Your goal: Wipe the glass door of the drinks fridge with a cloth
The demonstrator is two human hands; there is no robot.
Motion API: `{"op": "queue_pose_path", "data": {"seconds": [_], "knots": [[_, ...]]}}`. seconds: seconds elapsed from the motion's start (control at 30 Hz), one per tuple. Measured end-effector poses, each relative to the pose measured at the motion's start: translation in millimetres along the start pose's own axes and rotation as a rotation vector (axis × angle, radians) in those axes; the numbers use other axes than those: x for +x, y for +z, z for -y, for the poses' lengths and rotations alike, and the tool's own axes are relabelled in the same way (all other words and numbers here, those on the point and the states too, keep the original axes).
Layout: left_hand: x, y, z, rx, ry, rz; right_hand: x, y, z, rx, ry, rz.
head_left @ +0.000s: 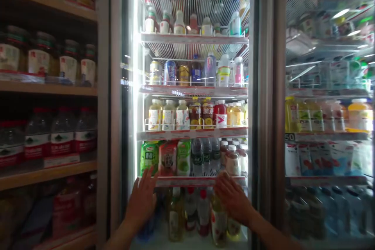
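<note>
My left hand is raised in front of the lower left of a lit drinks fridge, its fingers spread and nothing in them. Behind its fingertips stands a green bottle beside a red one. My right hand, slightly blurred, is held up at the lower right, fingers stretched out and no object visible in it. It partly covers a bottle with a white label on the bottom level. Above it are white-capped brown bottles. Whether either hand touches glass, I cannot tell.
Wire shelves with bottles and cans rise above my hands. Metal door frames flank the fridge. To the left, a dark shelf unit holds bottled water. Another glass-fronted cooler with drinks and reflections stands at the right.
</note>
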State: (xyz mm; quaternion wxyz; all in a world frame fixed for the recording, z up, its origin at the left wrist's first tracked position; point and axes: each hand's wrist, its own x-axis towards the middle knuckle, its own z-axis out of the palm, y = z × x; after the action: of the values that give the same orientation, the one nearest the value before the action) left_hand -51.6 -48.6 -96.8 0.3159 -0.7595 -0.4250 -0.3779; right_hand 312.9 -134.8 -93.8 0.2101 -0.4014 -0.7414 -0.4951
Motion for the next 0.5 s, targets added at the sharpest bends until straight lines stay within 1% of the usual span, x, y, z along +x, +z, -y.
{"op": "queue_pose_path", "data": {"seconds": [0.03, 0.07, 0.1, 0.17, 0.2, 0.23, 0.27, 0.3, 0.37, 0.4, 0.43, 0.47, 0.5], "knots": [[-1, 0.0, 5, 0.000, 0.020, 0.003, 4, 0, 4, 0.009, -0.028, 0.016], [-2, -0.1, 9, 0.002, 0.035, 0.004, 18, -2, 2, 0.014, -0.013, 0.000], [-2, -0.3, 10, 0.007, 0.040, 0.004, 39, -5, -3, 0.015, 0.037, -0.038], [-2, -1.3, 8, 0.022, 0.036, 0.004, 88, -11, -12, 0.010, 0.186, -0.127], [-3, -2.0, 5, 0.025, 0.034, 0.008, 108, -11, -11, 0.012, 0.238, -0.155], [-4, -2.6, 2, 0.026, 0.031, 0.016, 121, -9, -6, 0.025, 0.255, -0.161], [-5, -3.3, 0, 0.025, 0.032, 0.028, 126, -5, 5, 0.051, 0.225, -0.146], [-7, -3.8, -1, 0.023, 0.036, 0.041, 123, 0, 20, 0.088, 0.151, -0.116], [-13, -4.1, 1, 0.021, 0.041, 0.067, 103, 14, 52, 0.165, -0.069, -0.023], [-17, -4.0, 4, 0.021, 0.034, 0.075, 94, 19, 65, 0.190, -0.173, 0.022], [-20, -3.7, 9, 0.021, 0.018, 0.080, 88, 23, 72, 0.200, -0.253, 0.056], [-23, -3.4, 15, 0.021, -0.005, 0.088, 90, 24, 74, 0.200, -0.298, 0.065], [-25, -3.0, 21, 0.020, -0.029, 0.100, 99, 23, 70, 0.191, -0.294, 0.050]]}}
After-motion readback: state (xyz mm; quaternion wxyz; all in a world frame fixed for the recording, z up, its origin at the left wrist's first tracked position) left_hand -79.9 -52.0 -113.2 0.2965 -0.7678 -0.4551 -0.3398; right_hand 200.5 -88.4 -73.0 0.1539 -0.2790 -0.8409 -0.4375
